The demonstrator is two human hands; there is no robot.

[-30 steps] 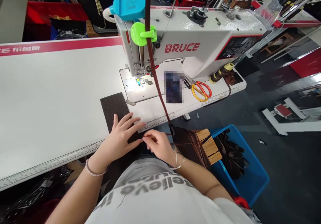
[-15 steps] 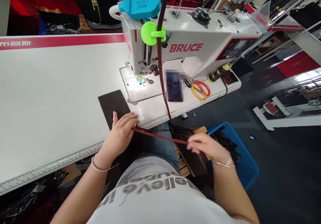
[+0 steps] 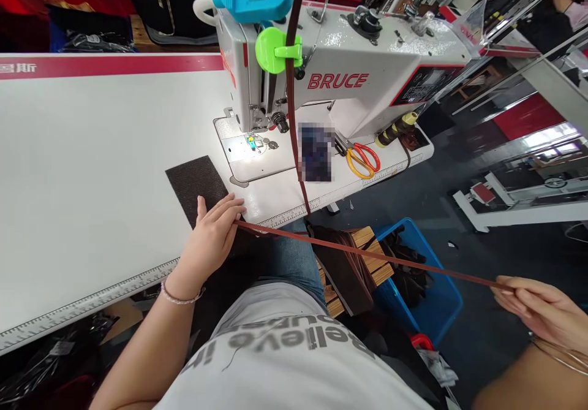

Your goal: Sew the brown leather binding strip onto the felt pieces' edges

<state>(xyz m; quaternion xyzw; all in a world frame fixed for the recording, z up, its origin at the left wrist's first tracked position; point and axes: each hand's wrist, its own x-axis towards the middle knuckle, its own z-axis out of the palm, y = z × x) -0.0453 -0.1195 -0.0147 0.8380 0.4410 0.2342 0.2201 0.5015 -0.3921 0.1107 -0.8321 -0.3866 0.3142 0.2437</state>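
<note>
In front of a white sewing machine [image 3: 381,54] with red BRUCE lettering, the person's left hand [image 3: 211,232] lies palm down on a dark brown, rough-looking flat panel [image 3: 193,180]. Its fingers are mostly straight, one standing apart from the others. The panel sits on the white tabletop [image 3: 92,152], near side and left of the machine's needle end. A long, narrow reddish-brown strip [image 3: 367,252] runs out from the inner side of this hand; whether the thumb and fingers pinch it there, I cannot tell.

The right hand [image 3: 537,306] is well out to the machine's near right, beyond the tabletop. It is closed, thumb and curled fingers gripping the strip's far end. Between the two hands the strip is stretched nearly straight, passing over the wooden slatted seat [image 3: 383,275] and the blue plastic bin [image 3: 441,306], both below on the machine's near side.

Another dark reddish-brown strip [image 3: 291,91] hangs down past the bright green round clip [image 3: 271,49] at the machine's needle end, reaching the tabletop's near edge. Scissors with one red and one yellow handle [image 3: 361,162] lie just in front of the machine, beside a pixelated dark blue rectangle [image 3: 315,152].
</note>
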